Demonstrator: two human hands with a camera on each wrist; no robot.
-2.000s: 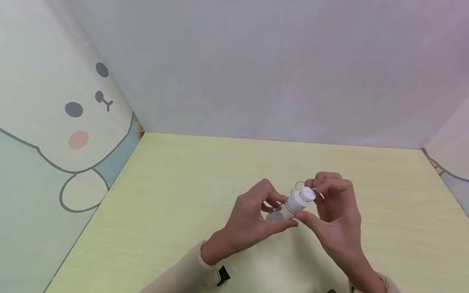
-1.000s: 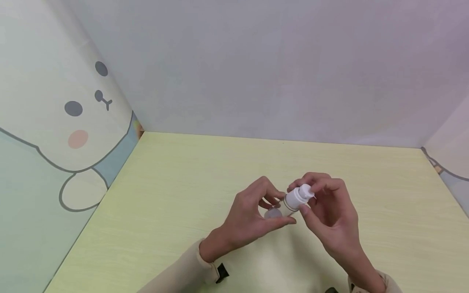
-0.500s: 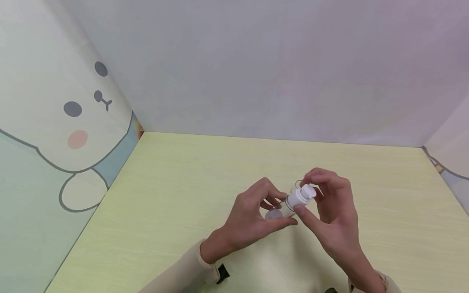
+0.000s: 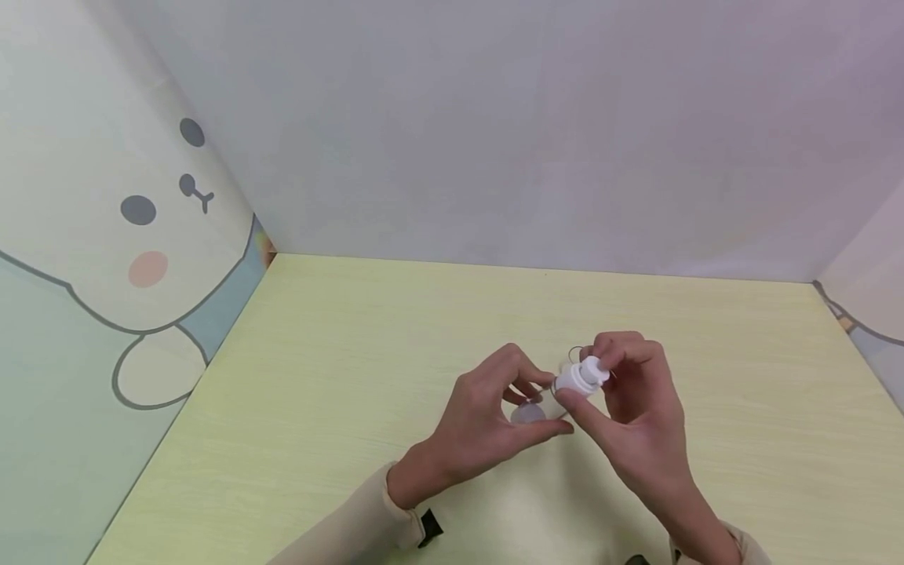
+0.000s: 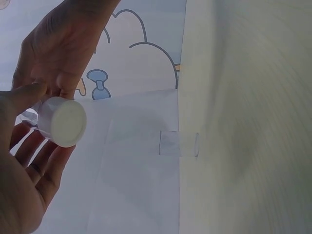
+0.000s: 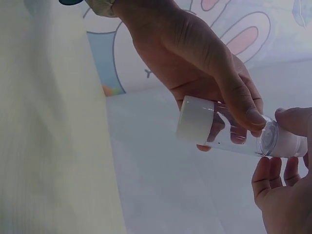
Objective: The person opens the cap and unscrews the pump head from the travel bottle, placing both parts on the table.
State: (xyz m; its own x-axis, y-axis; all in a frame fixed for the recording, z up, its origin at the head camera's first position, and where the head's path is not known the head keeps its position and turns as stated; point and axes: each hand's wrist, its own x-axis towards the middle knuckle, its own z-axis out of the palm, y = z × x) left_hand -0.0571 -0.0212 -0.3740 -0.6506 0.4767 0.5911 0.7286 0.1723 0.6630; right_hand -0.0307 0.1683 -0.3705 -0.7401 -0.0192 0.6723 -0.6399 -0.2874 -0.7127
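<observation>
Right hand (image 4: pixel 639 412) shifted down white top (image 4: pixel 577 380), pinching it, left hand (image 4: pixel 480 420) gripping bottle (image 6: pixel 248 145), clear-walled, white-based.

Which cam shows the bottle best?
Right wrist: the bottle appears side-on, clear body and white base largely exposed. Head mainly shows the white top, body partly covered; left wrist mainly the base end.

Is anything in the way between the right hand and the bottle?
Nothing visible is: the right hand touches the bottle at its white top. The clear cylinder stands apart on the table, not between them.
</observation>
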